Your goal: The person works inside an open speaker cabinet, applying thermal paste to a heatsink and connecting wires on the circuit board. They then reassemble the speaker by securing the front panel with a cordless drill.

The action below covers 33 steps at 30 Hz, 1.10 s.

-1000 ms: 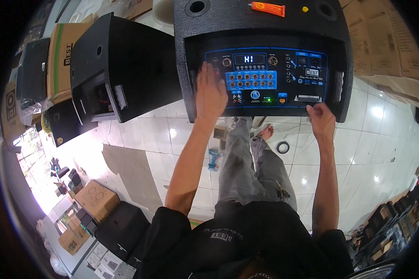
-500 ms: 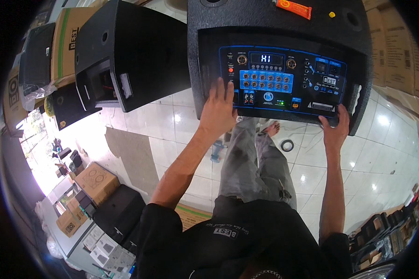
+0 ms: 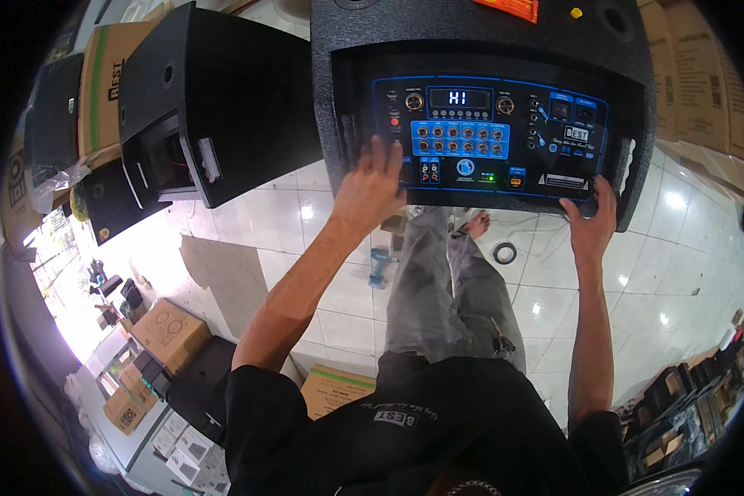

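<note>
The hands are both open and grip nothing: the left hand (image 3: pixel 368 192), fingers loosely spread, has slid from the left edge of the control panel (image 3: pixel 529 172) to its lower left corner, while the right hand (image 3: pixel 593 230), drawn together a second ago, now parts thumb and forefinger at its lower right corner. That uncovers the panel's red button (image 3: pixel 395 121) and suggests steadying from both sides, though the blurred left fingertips make contact hard to judge. The glossy, flat, near-rectangular panel, with thin blue outlines and rows of small round metallic knobs (image 3: pixel 424 132), sits recessed in a black speaker cabinet (image 3: pixel 421 41) with a pebbled coating. Above the panel, on the cabinet, lie a shiny orange tube (image 3: pixel 512 8) and a small yellow cap (image 3: pixel 577 12).
</note>
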### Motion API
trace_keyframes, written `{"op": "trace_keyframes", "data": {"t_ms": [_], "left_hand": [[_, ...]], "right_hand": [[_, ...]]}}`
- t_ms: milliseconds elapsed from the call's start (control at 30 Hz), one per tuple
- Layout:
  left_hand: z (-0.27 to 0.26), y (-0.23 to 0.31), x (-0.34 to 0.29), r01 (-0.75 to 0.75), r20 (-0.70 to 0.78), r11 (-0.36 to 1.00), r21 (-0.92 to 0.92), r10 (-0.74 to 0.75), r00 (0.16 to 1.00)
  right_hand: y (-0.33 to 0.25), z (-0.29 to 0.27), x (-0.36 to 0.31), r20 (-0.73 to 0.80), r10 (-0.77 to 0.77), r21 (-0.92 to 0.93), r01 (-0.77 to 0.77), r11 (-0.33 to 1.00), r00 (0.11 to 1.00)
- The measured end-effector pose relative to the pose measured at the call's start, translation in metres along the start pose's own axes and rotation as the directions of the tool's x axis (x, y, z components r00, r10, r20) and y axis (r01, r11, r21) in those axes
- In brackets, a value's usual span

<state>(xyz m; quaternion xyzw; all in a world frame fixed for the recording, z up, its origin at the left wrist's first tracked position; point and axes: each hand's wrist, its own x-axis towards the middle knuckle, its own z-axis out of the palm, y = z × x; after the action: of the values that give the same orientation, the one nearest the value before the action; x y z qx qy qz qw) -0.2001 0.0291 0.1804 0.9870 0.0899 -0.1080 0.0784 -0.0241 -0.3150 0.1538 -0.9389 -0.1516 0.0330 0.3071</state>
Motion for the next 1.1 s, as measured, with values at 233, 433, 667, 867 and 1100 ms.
{"op": "trace_keyframes", "data": {"t_ms": [233, 433, 667, 867, 1100], "left_hand": [[0.002, -0.001, 0.000, -0.011, 0.000, 1.000, 0.020, 0.011, 1.000], [-0.001, -0.001, 0.000, 0.014, 0.042, 1.000, -0.015, -0.014, 0.999], [0.001, 0.001, 0.004, 0.072, 0.085, 0.997, -0.029, -0.069, 0.994], [0.003, 0.002, 0.001, 0.078, 0.042, 0.997, 0.000, -0.078, 0.996], [-0.005, 0.003, 0.006, 0.044, 0.070, 0.999, -0.012, -0.043, 0.997]], "right_hand": [[-0.005, -0.001, 0.000, 0.014, 0.032, -0.049, -0.032, 0.998, 0.999], [-0.005, -0.002, 0.000, 0.015, 0.022, -0.002, -0.022, 1.000, 1.000], [-0.003, -0.002, -0.001, 0.012, 0.035, 0.013, -0.035, 0.999, 0.999], [0.008, 0.003, -0.003, -0.054, -0.073, 0.042, 0.076, 0.996, 0.996], [0.006, 0.017, -0.027, -0.195, -0.055, -0.040, 0.048, 0.998, 0.979]]}}
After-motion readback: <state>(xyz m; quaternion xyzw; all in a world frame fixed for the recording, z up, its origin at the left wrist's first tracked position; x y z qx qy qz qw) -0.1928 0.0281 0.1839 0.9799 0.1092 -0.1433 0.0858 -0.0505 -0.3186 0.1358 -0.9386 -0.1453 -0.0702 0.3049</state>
